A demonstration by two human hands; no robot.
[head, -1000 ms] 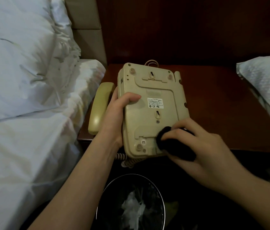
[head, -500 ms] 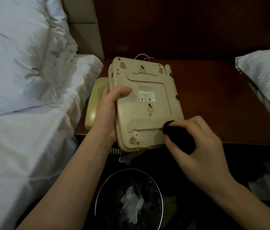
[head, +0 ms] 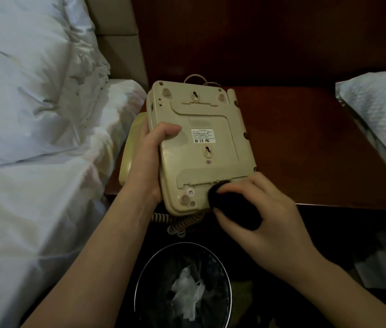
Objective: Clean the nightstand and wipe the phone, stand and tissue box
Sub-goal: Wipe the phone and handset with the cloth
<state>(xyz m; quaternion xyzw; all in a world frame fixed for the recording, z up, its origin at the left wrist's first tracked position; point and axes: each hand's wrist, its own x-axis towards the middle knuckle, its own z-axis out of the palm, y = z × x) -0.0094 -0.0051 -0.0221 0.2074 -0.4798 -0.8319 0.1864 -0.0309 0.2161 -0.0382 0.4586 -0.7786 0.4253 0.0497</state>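
A beige phone base (head: 199, 143) is turned underside up above the dark wooden nightstand (head: 305, 143). My left hand (head: 148, 162) grips its left edge, thumb on the underside. The beige handset (head: 131, 147) shows behind that hand at the nightstand's left edge, and the coiled cord (head: 177, 223) hangs below the base. My right hand (head: 258, 209) holds a dark balled cloth (head: 232, 209) pressed against the base's lower right corner. No stand or tissue box is in view.
A round black waste bin (head: 183, 287) with crumpled white paper stands on the floor below the phone. A white bed and pillow (head: 33, 114) lie to the left. Another white pillow (head: 381, 119) lies at the right edge. A dark wooden panel rises behind the nightstand.
The cloth in my right hand shifted right toward the base's lower right edge, then back slightly left onto the corner. My left hand keeps the same grip.
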